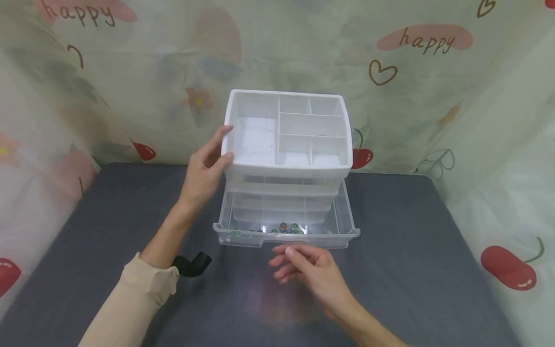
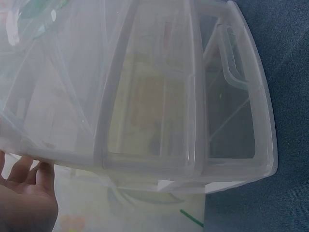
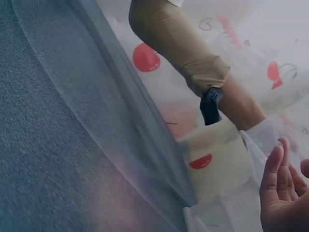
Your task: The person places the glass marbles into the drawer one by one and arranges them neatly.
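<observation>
A white drawer organizer (image 1: pixel 288 168) stands on the table, its top divided into several compartments. Its clear bottom drawer (image 1: pixel 347 212) is pulled out toward me, with several glass marbles (image 1: pixel 284 226) lying along the front inside. My left hand (image 1: pixel 203 168) holds the organizer's upper left side, thumb and a finger at the top rim. The left wrist view shows fingers (image 2: pixel 46 179) against the side of the stacked drawers (image 2: pixel 149 96). My right hand (image 1: pixel 310 270) hovers just in front of the drawer's front, fingers loosely bent around nothing; it also appears in the right wrist view (image 3: pixel 285 193).
A dark grey cloth (image 1: pixel 412 260) covers the table. Patterned curtains (image 1: pixel 295 48) hang behind and at both sides, close behind the organizer. A black wrist-camera mount (image 1: pixel 192 265) sticks out from my left wrist near the sleeve.
</observation>
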A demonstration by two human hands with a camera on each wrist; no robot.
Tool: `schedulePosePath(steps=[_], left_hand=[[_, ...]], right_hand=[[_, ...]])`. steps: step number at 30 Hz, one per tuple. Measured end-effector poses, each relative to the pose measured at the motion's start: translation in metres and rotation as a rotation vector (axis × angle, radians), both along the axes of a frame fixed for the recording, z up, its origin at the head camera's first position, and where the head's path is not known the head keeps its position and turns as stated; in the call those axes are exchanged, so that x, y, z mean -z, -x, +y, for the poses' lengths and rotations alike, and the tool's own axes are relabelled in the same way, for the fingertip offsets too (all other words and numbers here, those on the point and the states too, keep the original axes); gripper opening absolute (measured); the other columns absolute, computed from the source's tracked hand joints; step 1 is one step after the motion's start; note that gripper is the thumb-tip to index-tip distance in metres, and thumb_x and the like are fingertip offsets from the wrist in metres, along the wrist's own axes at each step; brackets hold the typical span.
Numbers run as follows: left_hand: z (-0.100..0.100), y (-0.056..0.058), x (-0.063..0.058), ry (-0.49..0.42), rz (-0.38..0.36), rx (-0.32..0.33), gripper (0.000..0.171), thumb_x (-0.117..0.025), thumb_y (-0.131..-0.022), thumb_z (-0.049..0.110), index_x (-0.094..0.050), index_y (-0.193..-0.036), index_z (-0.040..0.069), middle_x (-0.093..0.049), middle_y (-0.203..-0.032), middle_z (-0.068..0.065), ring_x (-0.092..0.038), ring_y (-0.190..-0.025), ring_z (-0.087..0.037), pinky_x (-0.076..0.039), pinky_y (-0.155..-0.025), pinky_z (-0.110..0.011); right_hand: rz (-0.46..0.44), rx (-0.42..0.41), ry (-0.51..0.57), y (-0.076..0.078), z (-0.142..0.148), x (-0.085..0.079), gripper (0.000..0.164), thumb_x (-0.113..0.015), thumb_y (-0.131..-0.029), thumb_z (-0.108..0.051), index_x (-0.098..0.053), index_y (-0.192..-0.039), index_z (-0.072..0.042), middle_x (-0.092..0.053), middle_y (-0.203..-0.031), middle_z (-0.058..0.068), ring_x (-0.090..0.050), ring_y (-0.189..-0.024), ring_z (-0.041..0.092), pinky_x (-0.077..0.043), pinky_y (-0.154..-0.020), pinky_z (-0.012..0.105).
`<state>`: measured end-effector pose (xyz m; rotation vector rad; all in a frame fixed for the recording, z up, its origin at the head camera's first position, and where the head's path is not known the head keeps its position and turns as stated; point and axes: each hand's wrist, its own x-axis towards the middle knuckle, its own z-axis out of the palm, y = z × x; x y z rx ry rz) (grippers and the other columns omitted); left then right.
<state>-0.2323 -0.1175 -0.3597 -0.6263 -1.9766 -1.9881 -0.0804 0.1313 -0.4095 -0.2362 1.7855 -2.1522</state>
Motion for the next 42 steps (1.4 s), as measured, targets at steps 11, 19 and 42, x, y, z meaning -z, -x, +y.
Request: schedulePosePath(steps=[11,19,42], left_hand=[[0.001,0.002,-0.001,0.013,0.017,0.008,0.051,-0.055,-0.098,-0.003,-0.049,-0.148,0.01,-0.046,-0.15,-0.015,-0.051,-0.129,-0.031,-0.044,-0.092,-0.025],[-0.001,0.0,0.0,0.046,0.01,0.005,0.052,-0.056,-0.099,-0.001,-0.048,-0.149,0.012,-0.046,-0.151,-0.012,-0.05,-0.131,-0.029,-0.043,-0.093,-0.024],[0.0,-0.003,0.001,0.021,-0.001,0.005,0.053,-0.057,-0.098,-0.001,-0.047,-0.149,0.01,-0.045,-0.15,-0.015,-0.052,-0.128,-0.029,-0.046,-0.088,-0.024]], right_hand=[[0.03,0.112,0.149,0.0,-0.015,0.01,0.036,-0.057,-0.102,-0.013,-0.058,-0.123,0.016,-0.074,-0.096,0.01,-0.073,-0.084,0.021,-0.057,-0.079,0.038],[0.03,0.218,0.242,0.002,-0.025,0.014,0.039,-0.059,-0.101,-0.014,-0.059,-0.117,0.022,-0.074,-0.097,0.015,-0.073,-0.09,0.025,-0.056,-0.081,0.041],[0.036,0.374,0.358,0.012,-0.047,0.016,0.031,-0.061,-0.1,-0.016,-0.065,-0.109,0.013,-0.073,-0.102,0.02,-0.072,-0.097,0.031,-0.052,-0.088,0.046]])
